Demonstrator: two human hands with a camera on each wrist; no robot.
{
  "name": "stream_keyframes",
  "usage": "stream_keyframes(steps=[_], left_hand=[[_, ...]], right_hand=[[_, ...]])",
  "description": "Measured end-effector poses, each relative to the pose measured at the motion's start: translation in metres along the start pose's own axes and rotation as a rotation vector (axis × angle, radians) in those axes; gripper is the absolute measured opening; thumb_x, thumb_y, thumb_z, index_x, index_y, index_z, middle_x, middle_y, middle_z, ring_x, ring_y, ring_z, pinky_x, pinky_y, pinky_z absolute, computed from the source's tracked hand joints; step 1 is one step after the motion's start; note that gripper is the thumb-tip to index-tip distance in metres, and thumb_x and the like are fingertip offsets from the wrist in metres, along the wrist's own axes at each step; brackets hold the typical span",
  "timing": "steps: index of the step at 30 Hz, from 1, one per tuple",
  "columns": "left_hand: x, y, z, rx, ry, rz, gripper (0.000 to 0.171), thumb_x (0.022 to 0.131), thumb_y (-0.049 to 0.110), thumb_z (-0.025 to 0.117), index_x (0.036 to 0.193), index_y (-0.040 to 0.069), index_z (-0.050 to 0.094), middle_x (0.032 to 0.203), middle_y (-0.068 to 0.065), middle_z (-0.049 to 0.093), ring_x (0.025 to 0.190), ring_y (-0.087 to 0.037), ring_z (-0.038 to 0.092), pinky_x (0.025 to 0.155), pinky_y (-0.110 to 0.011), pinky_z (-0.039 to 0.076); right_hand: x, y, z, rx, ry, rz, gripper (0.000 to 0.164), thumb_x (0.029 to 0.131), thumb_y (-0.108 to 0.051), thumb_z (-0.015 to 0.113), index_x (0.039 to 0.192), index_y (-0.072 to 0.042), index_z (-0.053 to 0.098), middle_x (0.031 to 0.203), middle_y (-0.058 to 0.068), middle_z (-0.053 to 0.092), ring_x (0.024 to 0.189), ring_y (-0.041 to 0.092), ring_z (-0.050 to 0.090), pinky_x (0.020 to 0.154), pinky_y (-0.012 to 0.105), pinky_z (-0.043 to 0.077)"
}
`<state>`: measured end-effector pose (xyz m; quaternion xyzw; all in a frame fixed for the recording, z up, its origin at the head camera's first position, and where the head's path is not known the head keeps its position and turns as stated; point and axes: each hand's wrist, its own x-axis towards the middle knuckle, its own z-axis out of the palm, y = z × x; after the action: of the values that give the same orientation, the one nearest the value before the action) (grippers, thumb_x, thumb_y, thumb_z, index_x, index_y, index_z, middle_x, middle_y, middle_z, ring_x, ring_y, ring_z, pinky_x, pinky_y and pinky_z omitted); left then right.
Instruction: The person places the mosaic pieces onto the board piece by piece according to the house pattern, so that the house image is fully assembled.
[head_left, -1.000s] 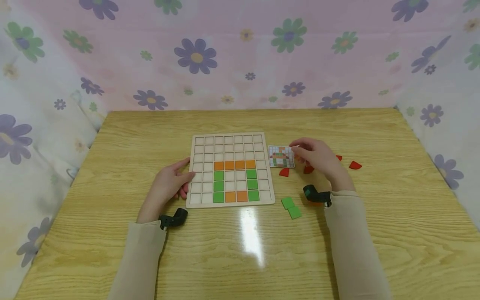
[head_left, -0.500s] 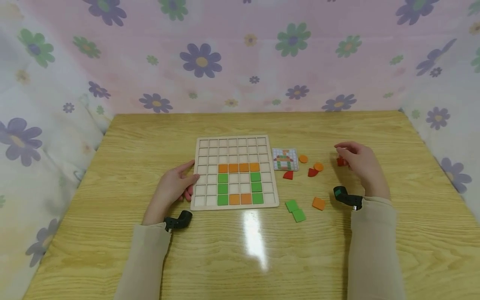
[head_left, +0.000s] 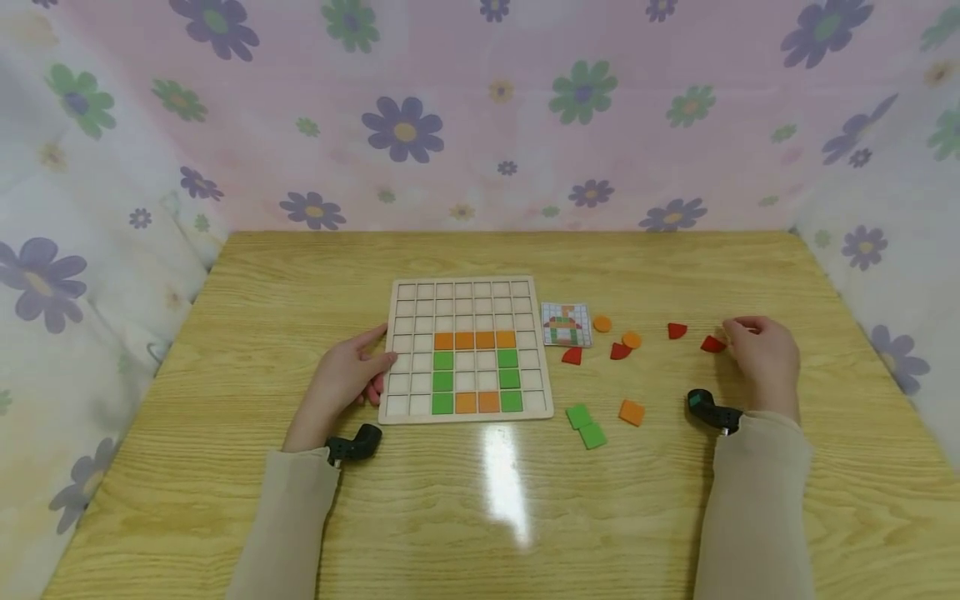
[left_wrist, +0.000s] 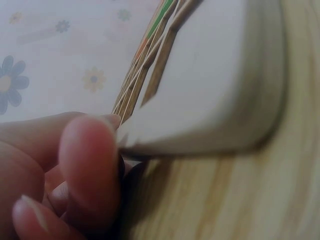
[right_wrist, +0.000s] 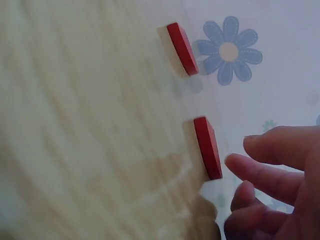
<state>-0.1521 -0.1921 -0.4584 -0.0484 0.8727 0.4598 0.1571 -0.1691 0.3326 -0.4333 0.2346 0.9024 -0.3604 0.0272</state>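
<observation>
Wooden board (head_left: 466, 360) gripped by left hand (head_left: 347, 372); right hand (head_left: 768, 358) slightly spread, beside red piece (head_left: 712, 344)

no readable text, no legible labels, brands, numbers or signs

Left sleeve (head_left: 288, 525) and right sleeve (head_left: 757, 508), either side of the grid board (head_left: 465, 362), run out of frame below; just right of the board, a card's (head_left: 566, 325) details blur.
</observation>
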Motion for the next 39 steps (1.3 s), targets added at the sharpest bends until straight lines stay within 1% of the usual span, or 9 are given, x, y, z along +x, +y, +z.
stream_keyframes(steps=[3,8,14,17,22,27,29,34,39], left_hand=[[0.000,-0.001,0.001,-0.003,-0.001,-0.004,0.057,0.086,0.041,0.056,0.137,0.034,0.032,0.058,-0.011,0.058,0.046,-0.023,0.058,0.041,-0.032,0.044],[0.000,-0.003,0.001,-0.012,-0.002,-0.007,0.057,0.086,0.041,0.057,0.137,0.034,0.033,0.058,-0.011,0.058,0.046,-0.023,0.057,0.041,-0.032,0.044],[0.000,-0.003,0.000,-0.009,0.002,-0.010,0.057,0.085,0.041,0.056,0.137,0.035,0.033,0.058,-0.011,0.058,0.046,-0.023,0.057,0.042,-0.032,0.044],[0.000,-0.001,-0.001,-0.001,0.000,0.000,0.057,0.086,0.041,0.056,0.137,0.034,0.032,0.058,-0.010,0.058,0.047,-0.023,0.057,0.042,-0.032,0.045],[0.001,0.000,-0.002,0.010,0.005,0.013,0.057,0.086,0.041,0.056,0.137,0.034,0.033,0.058,-0.010,0.058,0.046,-0.023,0.057,0.042,-0.033,0.045],[0.001,0.001,-0.003,0.003,-0.007,-0.001,0.058,0.085,0.042,0.056,0.137,0.035,0.032,0.058,-0.010,0.058,0.047,-0.023,0.058,0.043,-0.032,0.045],[0.000,0.002,-0.003,0.001,-0.011,-0.002,0.058,0.086,0.041,0.056,0.138,0.034,0.032,0.058,-0.010,0.058,0.047,-0.023,0.058,0.042,-0.032,0.045],[0.000,0.003,-0.002,0.002,-0.015,-0.002,0.058,0.086,0.039,0.056,0.138,0.032,0.032,0.057,-0.010,0.058,0.047,-0.022,0.058,0.042,-0.031,0.044],[0.001,0.002,-0.002,-0.002,-0.013,-0.005,0.058,0.086,0.040,0.056,0.138,0.033,0.031,0.058,-0.010,0.058,0.047,-0.023,0.058,0.042,-0.032,0.044]], right_hand=[[-0.002,0.004,-0.001,-0.015,-0.030,-0.015,0.058,0.089,-0.045,0.037,0.124,0.000,0.047,0.112,0.016,0.047,0.091,0.026,0.043,0.069,0.031,0.034],[-0.005,0.004,-0.006,-0.059,-0.157,-0.065,0.059,0.089,-0.047,0.041,0.125,0.000,0.045,0.113,0.017,0.047,0.088,0.027,0.046,0.071,0.033,0.036],[-0.005,0.001,-0.015,-0.147,-0.345,-0.185,0.067,0.088,-0.048,0.046,0.130,0.003,0.036,0.117,0.024,0.046,0.097,0.034,0.047,0.077,0.044,0.038],[-0.004,0.002,-0.017,-0.204,-0.397,-0.240,0.064,0.088,-0.041,0.052,0.131,0.002,0.035,0.118,0.027,0.044,0.101,0.038,0.046,0.079,0.049,0.038],[-0.002,0.003,-0.017,-0.250,-0.403,-0.286,0.053,0.087,-0.034,0.057,0.127,-0.003,0.042,0.118,0.026,0.044,0.103,0.039,0.043,0.078,0.050,0.038],[-0.002,0.000,-0.014,-0.275,-0.393,-0.305,0.054,0.087,-0.039,0.055,0.125,-0.003,0.042,0.118,0.025,0.044,0.102,0.039,0.043,0.077,0.049,0.038],[-0.001,-0.003,-0.012,-0.261,-0.407,-0.320,0.055,0.087,-0.040,0.054,0.127,-0.004,0.041,0.119,0.025,0.043,0.104,0.039,0.042,0.079,0.051,0.037],[-0.001,-0.007,-0.009,-0.225,-0.437,-0.360,0.048,0.089,-0.036,0.053,0.126,-0.006,0.044,0.117,0.022,0.045,0.104,0.037,0.043,0.082,0.050,0.036],[-0.001,-0.009,-0.007,-0.275,-0.388,-0.350,0.044,0.089,-0.036,0.053,0.121,-0.006,0.048,0.113,0.021,0.049,0.100,0.035,0.045,0.080,0.050,0.037]])
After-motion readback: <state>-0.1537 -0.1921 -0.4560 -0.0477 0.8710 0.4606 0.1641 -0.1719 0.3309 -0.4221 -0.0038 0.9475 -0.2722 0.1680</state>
